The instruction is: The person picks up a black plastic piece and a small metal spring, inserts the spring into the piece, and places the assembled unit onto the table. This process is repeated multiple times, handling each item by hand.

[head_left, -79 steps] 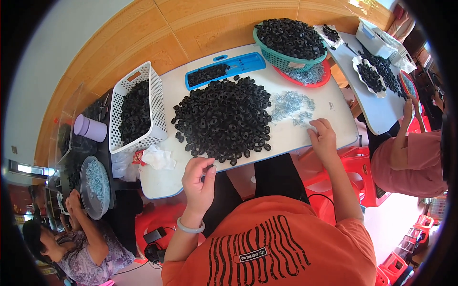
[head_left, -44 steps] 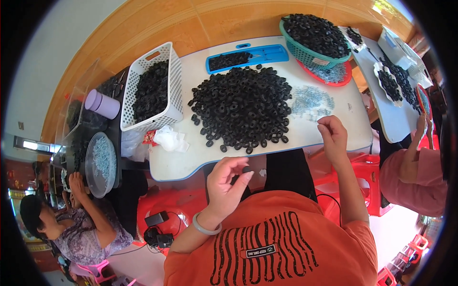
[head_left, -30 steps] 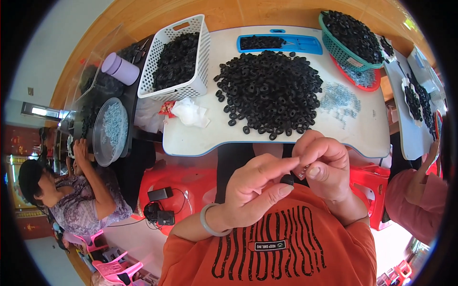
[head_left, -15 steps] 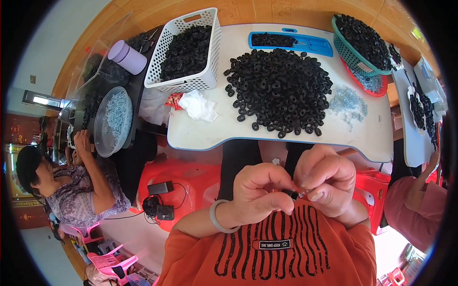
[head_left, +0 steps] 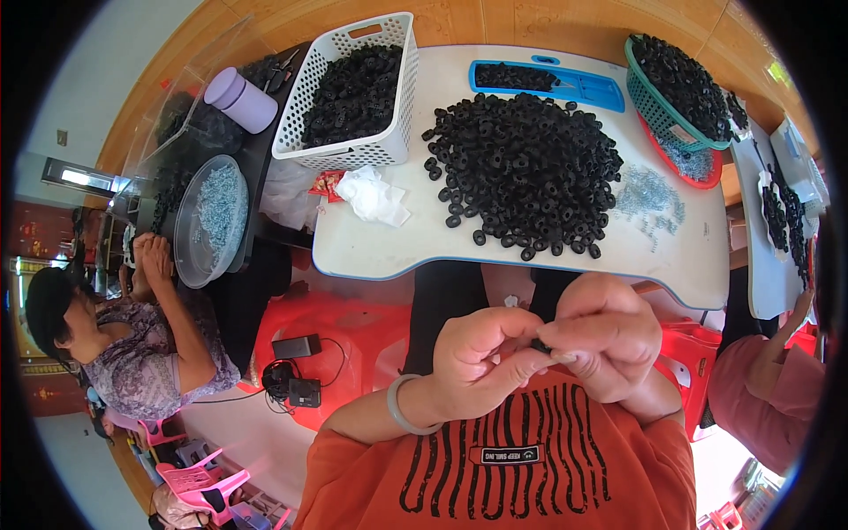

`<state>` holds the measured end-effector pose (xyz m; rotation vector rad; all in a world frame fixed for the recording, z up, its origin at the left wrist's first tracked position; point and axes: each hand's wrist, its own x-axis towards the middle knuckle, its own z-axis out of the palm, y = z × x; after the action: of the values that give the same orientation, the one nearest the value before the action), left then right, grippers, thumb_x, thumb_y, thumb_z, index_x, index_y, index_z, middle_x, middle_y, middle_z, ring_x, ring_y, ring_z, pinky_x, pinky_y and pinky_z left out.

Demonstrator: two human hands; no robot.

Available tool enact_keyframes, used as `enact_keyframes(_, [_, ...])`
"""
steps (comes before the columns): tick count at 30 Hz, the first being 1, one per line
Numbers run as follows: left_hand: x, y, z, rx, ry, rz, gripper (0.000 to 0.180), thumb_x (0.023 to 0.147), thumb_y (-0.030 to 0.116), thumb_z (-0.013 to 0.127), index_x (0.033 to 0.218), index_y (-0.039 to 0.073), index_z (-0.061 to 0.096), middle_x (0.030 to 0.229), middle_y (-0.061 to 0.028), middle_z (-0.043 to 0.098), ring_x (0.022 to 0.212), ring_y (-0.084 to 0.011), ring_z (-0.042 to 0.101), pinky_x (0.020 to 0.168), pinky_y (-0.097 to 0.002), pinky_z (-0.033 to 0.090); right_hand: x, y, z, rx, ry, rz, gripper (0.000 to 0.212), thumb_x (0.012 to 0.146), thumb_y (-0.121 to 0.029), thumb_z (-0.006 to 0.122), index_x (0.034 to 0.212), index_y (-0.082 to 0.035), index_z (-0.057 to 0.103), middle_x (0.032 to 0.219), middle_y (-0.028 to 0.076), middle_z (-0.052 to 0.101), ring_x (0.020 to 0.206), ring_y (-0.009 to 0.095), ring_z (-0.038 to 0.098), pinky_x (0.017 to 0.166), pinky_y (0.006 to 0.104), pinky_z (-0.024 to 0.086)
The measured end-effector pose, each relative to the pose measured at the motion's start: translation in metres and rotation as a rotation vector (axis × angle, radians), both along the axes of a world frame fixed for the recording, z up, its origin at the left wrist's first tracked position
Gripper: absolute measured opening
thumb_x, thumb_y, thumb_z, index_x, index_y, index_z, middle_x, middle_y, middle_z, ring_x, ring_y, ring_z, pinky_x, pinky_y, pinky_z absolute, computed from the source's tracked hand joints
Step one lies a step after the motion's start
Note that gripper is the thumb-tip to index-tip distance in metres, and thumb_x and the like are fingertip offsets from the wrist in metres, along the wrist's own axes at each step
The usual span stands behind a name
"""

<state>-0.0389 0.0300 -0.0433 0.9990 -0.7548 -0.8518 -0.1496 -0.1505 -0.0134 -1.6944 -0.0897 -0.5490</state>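
Wood-coloured panelling (head_left: 495,22) is lining the far side of the room, and nearer the grip a white table (head_left: 389,252) is carrying a heap of black parts (head_left: 526,168) straight beyond the fingers, with small pale-blue pieces (head_left: 649,199) lying beyond and to the right of them. Just above the orange shirt (head_left: 503,481), the left hand (head_left: 481,367) is pinching a small black piece (head_left: 536,345) between thumb and forefinger, while the right hand (head_left: 609,340) is bending its fingertips against the piece's right side; whether they are gripping anything themselves I cannot tell. Working well here is probably depending on keeping the left pinch firm and square, letting the right fingertips press gently and straight, and holding both wrists steady, because a tilted push could be sending so small a piece slipping out below the grip
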Motion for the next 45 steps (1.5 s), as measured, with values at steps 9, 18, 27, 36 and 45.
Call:
enact_keyframes(9, [0.019,-0.004,0.012,0.09,-0.087,0.078,0.022,0.094,-0.002,0.077,0.114,-0.003,0.068,0.092,-0.0043,0.071,0.072,-0.0053,0.064,0.064,-0.0205,0.051,0.032,-0.023,0.017,-0.379,-0.16,0.089,0.037,0.094,-0.027,0.078,0.117,0.002,0.077,0.098,0.011,0.068,0.07,0.022,0.066,0.059,0.0343,0.052])
enact_keyframes(18, [0.041,-0.033,0.075,0.052,0.044,0.116,0.022,0.099,-0.003,0.07,0.12,-0.005,0.066,0.094,-0.0052,0.069,0.078,-0.0067,0.065,0.066,-0.0202,0.051,0.065,-0.138,0.037,-0.448,0.222,-0.472,0.013,0.091,-0.004,0.073,0.103,0.0,0.077,0.096,0.012,0.075,0.083,0.022,0.071,0.077,0.0339,0.055])
enact_keyframes(27, [0.112,-0.069,0.12,0.196,0.074,0.188,0.018,0.1,-0.003,0.069,0.118,-0.005,0.068,0.1,-0.0041,0.07,0.085,-0.0061,0.064,0.076,-0.0212,0.053,0.258,-0.321,0.027,-0.328,0.347,-0.622,0.014,0.095,-0.007,0.07,0.105,0.002,0.075,0.085,0.004,0.071,0.076,0.01,0.064,0.067,0.0267,0.051])
enact_keyframes(36, [0.213,-0.124,0.118,0.221,0.147,0.293,0.017,0.099,-0.003,0.068,0.116,-0.004,0.067,0.089,-0.0038,0.07,0.071,-0.0053,0.062,0.063,-0.0183,0.047,0.415,-0.381,0.024,-0.2,0.346,-0.537,0.012,0.094,-0.006,0.069,0.104,0.0,0.074,0.085,0.004,0.07,0.075,0.011,0.064,0.067,0.0273,0.051])
enact_keyframes(45, [0.278,-0.147,0.081,0.249,0.148,0.294,0.017,0.099,-0.002,0.068,0.116,-0.004,0.068,0.088,-0.0024,0.07,0.071,-0.0036,0.06,0.063,-0.0179,0.047,0.476,-0.42,-0.034,-0.057,0.402,-0.455,0.011,0.093,-0.004,0.068,0.102,-0.001,0.073,0.084,0.003,0.069,0.074,0.012,0.064,0.066,0.0278,0.052])
